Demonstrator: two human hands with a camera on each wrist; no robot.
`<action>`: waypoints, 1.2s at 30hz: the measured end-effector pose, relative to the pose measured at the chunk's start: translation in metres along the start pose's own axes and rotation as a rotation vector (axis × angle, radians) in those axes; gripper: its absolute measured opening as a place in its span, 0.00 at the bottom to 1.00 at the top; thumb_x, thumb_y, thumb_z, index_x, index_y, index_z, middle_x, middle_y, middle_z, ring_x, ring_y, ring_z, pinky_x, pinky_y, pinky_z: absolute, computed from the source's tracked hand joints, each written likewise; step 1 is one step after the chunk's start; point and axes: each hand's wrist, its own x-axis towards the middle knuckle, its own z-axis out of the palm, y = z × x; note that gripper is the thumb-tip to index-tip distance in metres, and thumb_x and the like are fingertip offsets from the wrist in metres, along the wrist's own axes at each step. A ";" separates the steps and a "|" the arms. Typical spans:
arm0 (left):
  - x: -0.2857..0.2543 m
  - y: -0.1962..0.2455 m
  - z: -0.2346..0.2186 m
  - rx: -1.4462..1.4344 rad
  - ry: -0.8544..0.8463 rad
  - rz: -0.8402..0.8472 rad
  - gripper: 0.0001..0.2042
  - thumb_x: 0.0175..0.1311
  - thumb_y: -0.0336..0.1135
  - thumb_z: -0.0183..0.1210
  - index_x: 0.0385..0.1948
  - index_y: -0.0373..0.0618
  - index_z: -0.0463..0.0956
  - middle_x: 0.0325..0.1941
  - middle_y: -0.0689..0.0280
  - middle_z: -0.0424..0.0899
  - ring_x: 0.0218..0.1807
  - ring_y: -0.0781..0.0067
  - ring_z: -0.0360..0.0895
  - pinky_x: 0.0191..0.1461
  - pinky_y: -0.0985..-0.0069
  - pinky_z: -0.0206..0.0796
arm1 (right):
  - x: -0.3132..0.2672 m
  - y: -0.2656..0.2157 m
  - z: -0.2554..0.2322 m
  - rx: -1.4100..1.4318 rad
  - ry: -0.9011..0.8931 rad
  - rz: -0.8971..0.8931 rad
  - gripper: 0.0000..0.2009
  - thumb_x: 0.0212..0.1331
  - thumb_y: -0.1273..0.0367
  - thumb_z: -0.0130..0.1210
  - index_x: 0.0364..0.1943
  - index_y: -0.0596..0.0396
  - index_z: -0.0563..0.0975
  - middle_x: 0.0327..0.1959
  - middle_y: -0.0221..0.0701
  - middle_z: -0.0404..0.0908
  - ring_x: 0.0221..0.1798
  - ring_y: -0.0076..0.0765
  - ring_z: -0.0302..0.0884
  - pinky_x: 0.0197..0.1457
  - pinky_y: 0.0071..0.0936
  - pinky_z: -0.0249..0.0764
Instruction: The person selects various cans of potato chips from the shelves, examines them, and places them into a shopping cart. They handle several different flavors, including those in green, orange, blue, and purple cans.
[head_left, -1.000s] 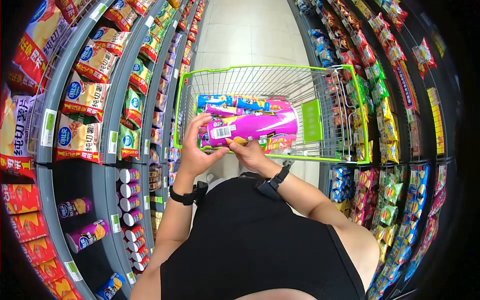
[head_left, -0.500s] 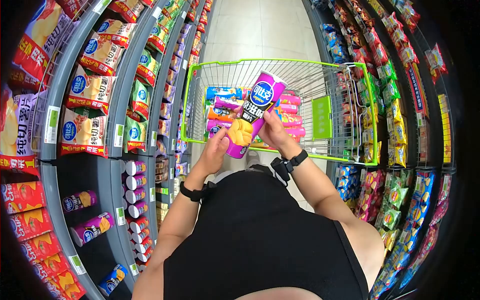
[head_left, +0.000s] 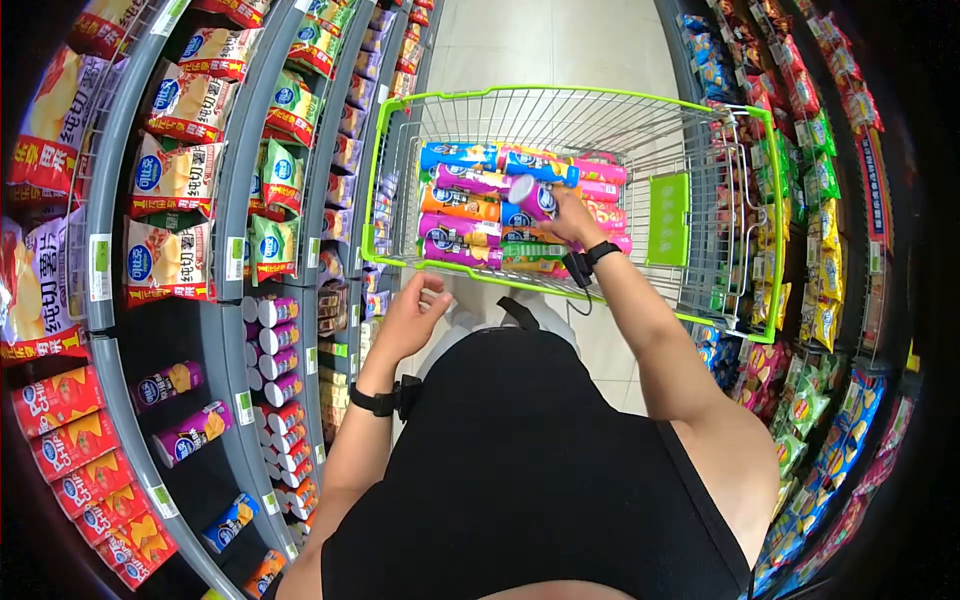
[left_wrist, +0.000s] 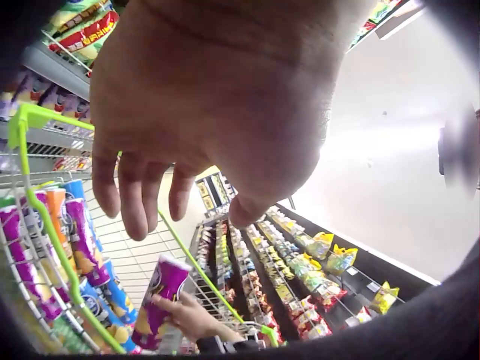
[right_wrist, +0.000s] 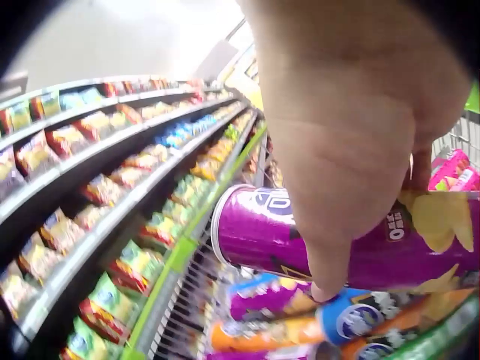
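My right hand (head_left: 577,222) grips a purple can of potato chips (head_left: 535,198) over the shopping cart (head_left: 668,222). In the right wrist view the thumb and fingers wrap round the can (right_wrist: 255,225), which lies close above other cans. Outside the cart's near rim is my left hand (head_left: 412,315), empty, its fingers loosely bent. From the left wrist view its fingers hang down, with the held can (left_wrist: 159,304) beyond them. Rows of chip cans lie flat in the cart, among them a blue can (head_left: 458,156) and an orange can (head_left: 460,205).
On the left, a shelf holds bags of chips (head_left: 172,180), red boxes (head_left: 75,445) and several loose cans, one of them blue (head_left: 230,522). Hanging snack bags (head_left: 822,250) line the right side. Pale floor tiles (head_left: 545,45) run ahead between the shelves.
The left hand has let go of the purple can and drawn back from it. Held by the right hand alone, the can has turned and moved out over the cart's load.
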 end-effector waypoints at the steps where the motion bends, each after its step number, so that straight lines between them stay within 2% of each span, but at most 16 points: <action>1: -0.003 0.001 0.004 0.024 0.006 -0.048 0.17 0.67 0.41 0.63 0.49 0.40 0.73 0.47 0.62 0.81 0.40 0.72 0.79 0.43 0.74 0.72 | -0.006 0.004 0.002 -0.076 -0.142 0.031 0.37 0.43 0.58 0.74 0.61 0.53 0.74 0.51 0.47 0.83 0.53 0.53 0.82 0.57 0.42 0.78; 4: -0.012 -0.004 0.018 0.044 0.068 -0.121 0.14 0.68 0.36 0.61 0.50 0.42 0.73 0.45 0.67 0.80 0.40 0.79 0.76 0.44 0.77 0.69 | -0.024 0.009 0.008 -0.236 -0.485 0.080 0.39 0.41 0.56 0.75 0.62 0.47 0.74 0.49 0.46 0.84 0.53 0.54 0.82 0.57 0.44 0.79; 6: -0.017 -0.008 0.026 0.026 0.098 -0.185 0.16 0.66 0.37 0.63 0.50 0.41 0.73 0.50 0.62 0.78 0.41 0.72 0.79 0.43 0.75 0.71 | -0.032 0.010 0.014 -0.243 -0.585 0.088 0.40 0.39 0.55 0.75 0.63 0.44 0.74 0.48 0.44 0.85 0.53 0.54 0.82 0.56 0.45 0.79; 7: -0.019 -0.008 0.031 0.026 0.116 -0.205 0.16 0.66 0.37 0.63 0.50 0.41 0.73 0.51 0.62 0.78 0.41 0.72 0.79 0.43 0.75 0.71 | -0.027 0.022 0.034 -0.379 -0.675 0.128 0.41 0.37 0.52 0.75 0.62 0.46 0.74 0.48 0.43 0.85 0.53 0.52 0.83 0.55 0.45 0.79; 11: -0.032 -0.010 0.049 0.013 0.147 -0.270 0.16 0.67 0.37 0.63 0.51 0.41 0.72 0.51 0.61 0.78 0.42 0.71 0.80 0.43 0.75 0.71 | -0.017 0.060 0.099 -0.260 -0.927 0.031 0.36 0.40 0.52 0.73 0.56 0.51 0.76 0.47 0.46 0.85 0.52 0.51 0.83 0.54 0.46 0.79; 15: -0.042 -0.003 0.060 0.026 0.135 -0.323 0.16 0.66 0.37 0.63 0.51 0.42 0.72 0.52 0.62 0.77 0.44 0.70 0.81 0.46 0.73 0.71 | -0.024 0.032 0.099 -0.366 -0.873 0.023 0.35 0.48 0.56 0.66 0.63 0.53 0.71 0.60 0.49 0.76 0.59 0.54 0.79 0.58 0.48 0.78; 21: -0.050 0.006 0.070 0.087 0.072 -0.329 0.15 0.67 0.34 0.62 0.52 0.44 0.73 0.52 0.63 0.80 0.47 0.71 0.80 0.49 0.73 0.71 | -0.018 0.044 0.120 -0.240 -0.841 0.032 0.32 0.53 0.62 0.62 0.65 0.53 0.70 0.58 0.50 0.77 0.58 0.57 0.80 0.59 0.42 0.77; 24: -0.048 0.005 0.067 0.141 0.030 -0.279 0.15 0.68 0.35 0.62 0.52 0.43 0.73 0.52 0.62 0.80 0.47 0.71 0.81 0.49 0.73 0.71 | -0.014 0.060 0.114 0.129 -0.851 0.122 0.26 0.53 0.65 0.65 0.57 0.60 0.75 0.52 0.53 0.81 0.51 0.52 0.83 0.52 0.41 0.80; 25: -0.048 0.005 0.067 0.150 0.020 -0.278 0.15 0.68 0.35 0.62 0.52 0.43 0.73 0.52 0.62 0.80 0.47 0.71 0.81 0.49 0.73 0.70 | -0.017 0.088 0.143 0.104 -0.673 0.020 0.25 0.54 0.69 0.64 0.58 0.63 0.75 0.47 0.48 0.84 0.47 0.43 0.85 0.49 0.34 0.81; 28: -0.045 -0.002 0.063 0.144 -0.021 -0.263 0.15 0.68 0.36 0.61 0.52 0.43 0.74 0.52 0.62 0.80 0.47 0.71 0.81 0.50 0.73 0.70 | -0.014 0.096 0.130 0.550 -0.595 0.271 0.15 0.57 0.69 0.60 0.48 0.58 0.82 0.46 0.40 0.86 0.48 0.41 0.83 0.53 0.35 0.78; 30: -0.050 -0.011 0.057 0.096 -0.030 -0.267 0.15 0.69 0.37 0.61 0.52 0.43 0.74 0.52 0.62 0.80 0.48 0.70 0.81 0.50 0.73 0.70 | -0.017 0.083 0.101 1.026 -0.515 0.592 0.08 0.61 0.69 0.59 0.39 0.58 0.80 0.30 0.28 0.80 0.30 0.27 0.77 0.33 0.28 0.75; 31: -0.050 -0.018 0.049 0.099 -0.030 -0.195 0.14 0.69 0.37 0.61 0.52 0.44 0.75 0.51 0.63 0.81 0.49 0.69 0.80 0.50 0.73 0.70 | -0.018 0.092 0.102 0.999 -0.576 0.505 0.11 0.65 0.67 0.56 0.47 0.56 0.81 0.34 0.26 0.81 0.26 0.20 0.71 0.27 0.20 0.65; 32: -0.051 -0.018 0.035 0.103 -0.024 -0.164 0.14 0.68 0.37 0.61 0.52 0.45 0.76 0.50 0.64 0.82 0.51 0.70 0.79 0.50 0.73 0.70 | -0.017 0.079 0.081 1.244 -0.639 0.561 0.08 0.68 0.63 0.54 0.40 0.51 0.80 0.25 0.19 0.75 0.22 0.17 0.65 0.23 0.19 0.56; 33: -0.054 -0.021 0.019 0.070 0.048 -0.163 0.14 0.68 0.37 0.62 0.52 0.44 0.76 0.49 0.64 0.82 0.50 0.71 0.79 0.49 0.73 0.70 | -0.017 0.075 0.079 1.194 -0.562 0.462 0.08 0.70 0.63 0.53 0.40 0.48 0.80 0.22 0.16 0.71 0.21 0.14 0.63 0.22 0.19 0.55; 34: -0.057 -0.025 0.003 0.035 0.126 -0.152 0.14 0.68 0.38 0.62 0.51 0.44 0.76 0.49 0.65 0.82 0.49 0.73 0.78 0.49 0.73 0.70 | -0.016 0.056 0.060 1.219 -0.559 0.493 0.08 0.70 0.61 0.53 0.42 0.47 0.80 0.22 0.16 0.72 0.19 0.15 0.61 0.22 0.20 0.56; 36: -0.063 -0.030 -0.037 0.159 0.391 -0.101 0.12 0.67 0.38 0.62 0.48 0.44 0.78 0.44 0.67 0.83 0.46 0.76 0.78 0.48 0.74 0.70 | -0.018 0.035 0.060 1.419 -0.430 0.588 0.09 0.70 0.60 0.53 0.42 0.47 0.79 0.29 0.17 0.77 0.28 0.17 0.70 0.32 0.19 0.67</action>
